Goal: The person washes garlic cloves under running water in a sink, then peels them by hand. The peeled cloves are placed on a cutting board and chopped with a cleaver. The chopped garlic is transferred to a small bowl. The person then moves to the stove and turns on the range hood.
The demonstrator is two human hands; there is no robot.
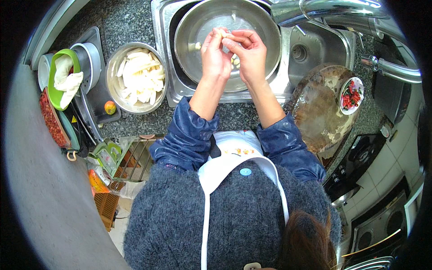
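My left hand point(215, 59) and my right hand point(250, 54) meet above a large stainless steel basin point(189, 62) set in the sink. Between their fingertips they pinch a small pale piece point(223, 33), which looks like a garlic clove; the fingers partly cover it. Several similar pale cloves point(235, 61) lie in the basin below, some hidden behind my hands. Another small whitish piece point(198, 45) is at the basin's left side. Left of the sink, a metal bowl point(109, 79) holds many pale cut strips point(141, 76) of a vegetable.
A chrome faucet point(330, 8) reaches over the sink's right side, by a second bowl with a drain point(299, 53). A round wooden chopping board point(314, 108) bears a small bowl of chopped red chillies point(351, 96). At left are a metal tray point(98, 44) and a green-rimmed container point(52, 91).
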